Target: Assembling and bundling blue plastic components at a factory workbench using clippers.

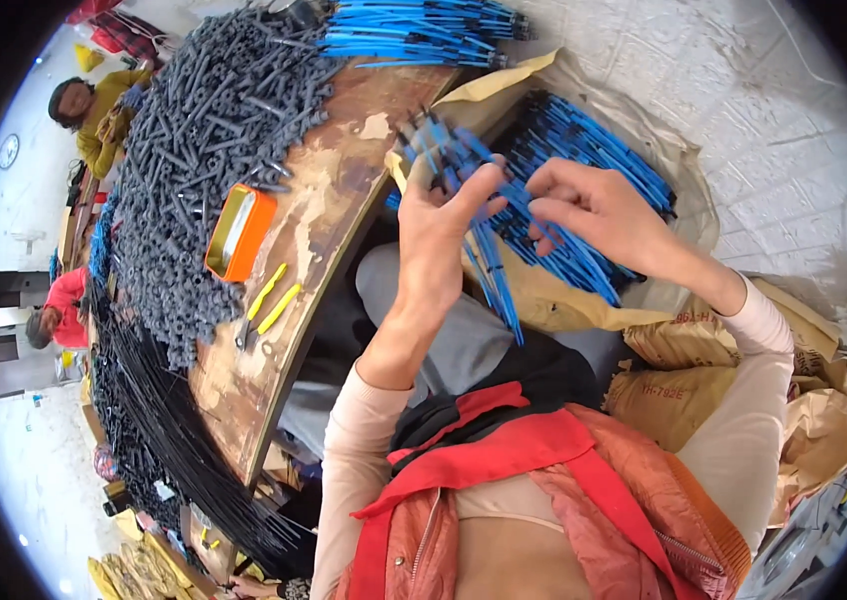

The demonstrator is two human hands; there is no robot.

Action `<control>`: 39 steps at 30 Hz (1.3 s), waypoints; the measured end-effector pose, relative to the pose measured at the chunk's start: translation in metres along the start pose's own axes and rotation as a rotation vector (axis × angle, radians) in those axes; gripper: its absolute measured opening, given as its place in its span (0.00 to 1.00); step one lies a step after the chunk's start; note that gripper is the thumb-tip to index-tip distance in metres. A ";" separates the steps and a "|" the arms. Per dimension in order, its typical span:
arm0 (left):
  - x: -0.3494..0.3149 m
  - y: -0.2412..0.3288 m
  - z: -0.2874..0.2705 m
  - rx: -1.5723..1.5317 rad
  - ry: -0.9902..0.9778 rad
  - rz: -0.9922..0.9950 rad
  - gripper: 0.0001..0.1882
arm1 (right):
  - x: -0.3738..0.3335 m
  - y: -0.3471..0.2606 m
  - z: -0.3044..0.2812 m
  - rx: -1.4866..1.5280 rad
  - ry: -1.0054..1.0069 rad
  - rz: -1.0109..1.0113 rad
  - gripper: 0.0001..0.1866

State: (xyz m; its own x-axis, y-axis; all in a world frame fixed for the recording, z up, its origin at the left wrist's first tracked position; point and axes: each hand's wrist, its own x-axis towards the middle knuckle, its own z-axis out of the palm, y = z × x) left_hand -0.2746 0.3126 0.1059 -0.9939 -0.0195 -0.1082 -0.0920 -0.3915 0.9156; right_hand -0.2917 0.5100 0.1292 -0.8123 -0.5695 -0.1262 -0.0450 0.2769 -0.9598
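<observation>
A seated person's left hand (436, 225) closes around a loose bundle of blue rods (492, 265), gripped between thumb and fingers above the mouth of an open paper sack (554, 302). The bundle's long axis runs aslant, its upper end tipped away from the body and toward the left, its lower end pointing back toward the lap and slightly right; at the top the rods fan apart, dark tips uneven. The right hand (589, 210), fingers bent, reaches in from the opposite side close to the bundle; motion blur there makes it impossible to tell whether its fingertips meet on a rod or stand apart. More blue rods (624, 165) fill the sack, lying on a similar slant.

To the left, the straight edge of a wooden table (314, 215) runs diagonally past the left forearm, with a strip of scuffed wood between that edge and a heap of grey parts (209, 120). Yellow-handled pliers (274, 308) lie on the strip near an orange box (242, 235). On the right, beyond the sack's crumpled rim, pale floor (774, 130) gives the right arm room outward; leftward, the table edge narrows it.
</observation>
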 end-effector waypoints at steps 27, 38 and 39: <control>-0.102 0.108 -0.074 0.057 -0.009 0.199 0.13 | 0.024 0.154 -0.006 -1.000 0.141 -0.227 0.21; -0.007 0.013 -0.032 0.008 -0.034 -0.268 0.07 | 0.022 0.141 -0.068 -0.709 0.060 0.091 0.12; -0.006 0.013 -0.031 -0.022 -0.055 -0.223 0.07 | 0.018 0.129 -0.072 -0.458 0.091 0.096 0.13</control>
State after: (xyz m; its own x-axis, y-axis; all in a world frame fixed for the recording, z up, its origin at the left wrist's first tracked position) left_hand -0.2679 0.2791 0.1069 -0.9511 0.1192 -0.2850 -0.3087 -0.4008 0.8626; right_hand -0.3542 0.5907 0.0210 -0.8718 -0.4606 -0.1668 -0.2027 0.6492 -0.7331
